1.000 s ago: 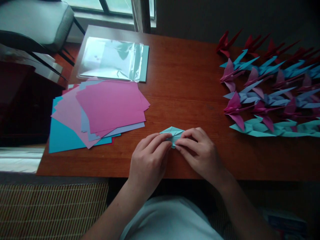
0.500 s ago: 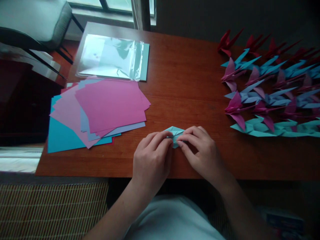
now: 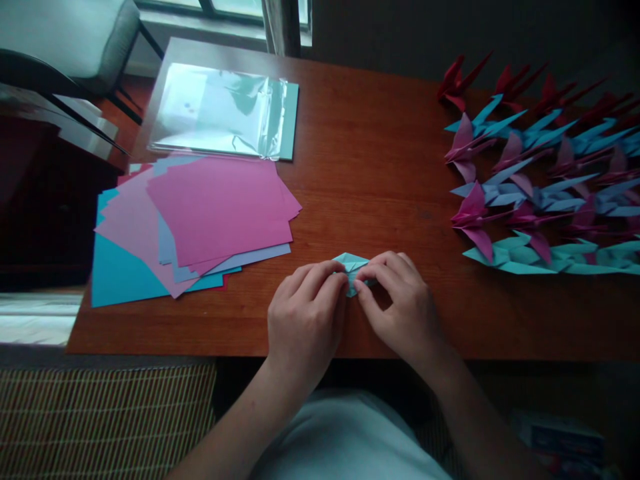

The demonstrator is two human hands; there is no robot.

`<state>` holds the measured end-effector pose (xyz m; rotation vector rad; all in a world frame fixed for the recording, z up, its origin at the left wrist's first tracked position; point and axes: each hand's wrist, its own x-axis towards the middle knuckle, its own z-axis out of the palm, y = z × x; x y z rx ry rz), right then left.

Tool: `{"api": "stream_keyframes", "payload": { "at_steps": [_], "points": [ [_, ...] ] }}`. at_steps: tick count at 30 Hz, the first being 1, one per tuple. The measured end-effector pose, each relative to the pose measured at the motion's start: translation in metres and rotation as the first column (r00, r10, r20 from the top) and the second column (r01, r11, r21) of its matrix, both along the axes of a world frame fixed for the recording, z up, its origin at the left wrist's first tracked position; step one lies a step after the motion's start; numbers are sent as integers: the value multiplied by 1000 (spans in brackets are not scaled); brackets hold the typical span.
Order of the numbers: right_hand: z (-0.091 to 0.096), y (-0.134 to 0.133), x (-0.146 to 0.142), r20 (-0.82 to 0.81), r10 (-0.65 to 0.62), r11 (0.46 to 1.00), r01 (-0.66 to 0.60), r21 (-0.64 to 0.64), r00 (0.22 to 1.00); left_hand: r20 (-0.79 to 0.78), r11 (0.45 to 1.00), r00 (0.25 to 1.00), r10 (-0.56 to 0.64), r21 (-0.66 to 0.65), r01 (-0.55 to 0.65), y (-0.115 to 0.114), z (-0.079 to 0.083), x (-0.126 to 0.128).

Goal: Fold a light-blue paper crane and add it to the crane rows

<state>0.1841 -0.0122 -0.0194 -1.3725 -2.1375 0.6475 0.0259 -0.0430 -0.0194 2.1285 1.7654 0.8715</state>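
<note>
A small folded piece of teal paper [image 3: 351,264] lies on the wooden table [image 3: 370,167] near its front edge. My left hand [image 3: 306,317] pinches its left side with curled fingers. My right hand [image 3: 400,303] pinches its right side, fingertips meeting those of the left over the paper. Most of the paper is hidden beneath my fingers; only its far tip shows.
A fanned stack of pink, lilac and blue paper sheets [image 3: 200,220] lies to the left. Behind it lies a clear plastic packet [image 3: 223,112]. Rows of several folded paper cranes [image 3: 540,180] in red, blue, purple and teal fill the right side. A chair [image 3: 65,40] stands at far left.
Both hands have closed in a little more over the teal paper, covering more of it. The view has shifted slightly; nothing else on the table moved.
</note>
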Motion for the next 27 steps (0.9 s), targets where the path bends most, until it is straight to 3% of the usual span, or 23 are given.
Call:
{"api": "stream_keyframes", "payload": {
  "at_steps": [17, 27],
  "points": [
    [-4, -3, -4, 32, -35, 999, 33, 43, 999, -107, 999, 994, 11, 43, -7, -3, 1, 3],
    [-8, -3, 4, 4, 10, 996, -11, 91, 1000, -124, 999, 992, 33, 34, -29, -2, 2, 5]
  ]
}}
